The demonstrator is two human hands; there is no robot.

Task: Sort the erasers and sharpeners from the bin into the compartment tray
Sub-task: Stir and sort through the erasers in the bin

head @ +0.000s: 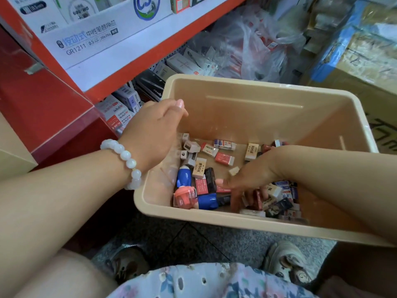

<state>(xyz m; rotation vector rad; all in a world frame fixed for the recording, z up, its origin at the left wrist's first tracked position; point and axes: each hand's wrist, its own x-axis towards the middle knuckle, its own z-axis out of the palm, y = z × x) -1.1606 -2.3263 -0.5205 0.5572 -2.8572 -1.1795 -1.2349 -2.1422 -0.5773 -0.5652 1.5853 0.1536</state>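
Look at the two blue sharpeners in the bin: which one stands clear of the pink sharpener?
The blue sharpener farther from the person, near the bin's left wall. The other blue one lies by the near wall, touching the pink sharpener.

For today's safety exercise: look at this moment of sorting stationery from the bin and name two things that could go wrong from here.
1. The right hand reaches into mixed erasers and sharpeners lying close together, so it may lift the wrong kind or several at once.
2. The left hand grips the bin by one rim only; it could tip or slide.
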